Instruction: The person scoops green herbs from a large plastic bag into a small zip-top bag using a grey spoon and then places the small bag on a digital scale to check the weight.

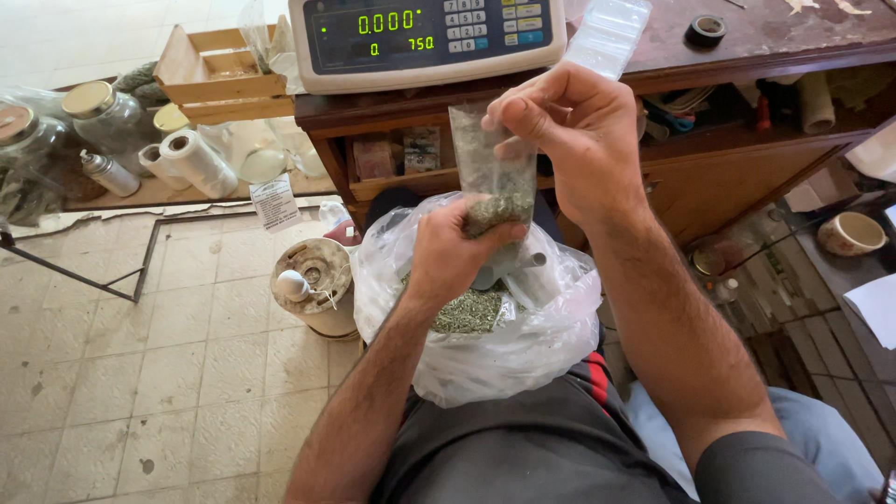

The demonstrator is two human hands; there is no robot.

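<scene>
Holding one small pouch point(493, 173): left hand point(453, 252), right hand point(579, 131); one herb bag point(504, 355)

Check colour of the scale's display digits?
Green, lit on a dark screen of the weighing scale; head view shows it best.

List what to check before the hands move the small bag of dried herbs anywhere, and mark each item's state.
1. Small clear bag held at top: ok, right hand pinches its upper edge.
2. Bag supported below: ok, left hand grips the filled bottom.
3. Bag upright: ok, herbs sit at the bottom.
4. Bag kept over the large plastic bag of herbs: ok, spills would likely fall inside.
5. Scale reading zero: ok; platform free: cannot tell, it is out of view.
6. Small bag's mouth sealed: cannot tell, fingers hide it.
</scene>
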